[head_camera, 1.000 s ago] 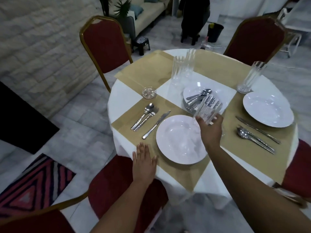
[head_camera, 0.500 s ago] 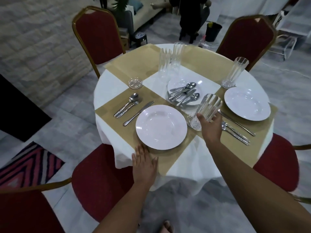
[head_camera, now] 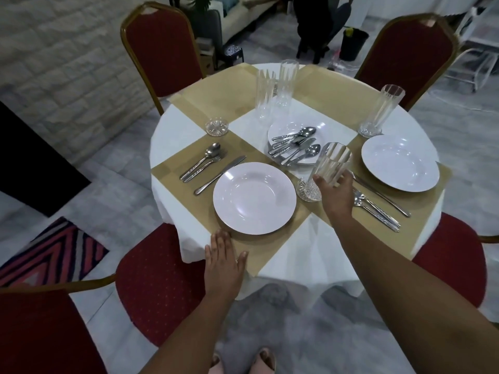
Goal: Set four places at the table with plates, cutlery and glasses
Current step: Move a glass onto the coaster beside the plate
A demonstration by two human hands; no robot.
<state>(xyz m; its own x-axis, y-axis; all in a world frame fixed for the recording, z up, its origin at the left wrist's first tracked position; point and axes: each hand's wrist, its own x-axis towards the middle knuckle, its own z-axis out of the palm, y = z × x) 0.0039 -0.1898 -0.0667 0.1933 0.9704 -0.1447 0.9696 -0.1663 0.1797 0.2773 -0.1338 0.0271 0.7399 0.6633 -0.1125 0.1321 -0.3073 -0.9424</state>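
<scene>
Glass tumbler (head_camera: 328, 168) clasped in the right hand (head_camera: 336, 195) beside the near plate (head_camera: 253, 198)
The tumbler is held tilted, fingers curled round its side, its base just right of the plate; the left hand (head_camera: 224, 263) is laid flat, fingers straight and together, on the table (head_camera: 172, 130) edge before the plate

You've got three white plates: the centre plate (head_camera: 290, 128), a near plate (head_camera: 253, 198) in front of it, a right plate (head_camera: 401, 161) to its right. Four tall glasses: two back glasses (head_camera: 265, 94) just behind it, a far-right glass (head_camera: 383, 112), a held glass (head_camera: 332, 166) in your right hand (head_camera: 337, 195) just in front. One short cut-glass dish (head_camera: 216, 127) to its left. Four gold placemats (head_camera: 172, 171), four red chairs (head_camera: 162, 49). Cutlery: left set (head_camera: 208, 160) of three, right set (head_camera: 378, 211) of three, and the pile (head_camera: 294, 145) on it too tangled to count.
</scene>
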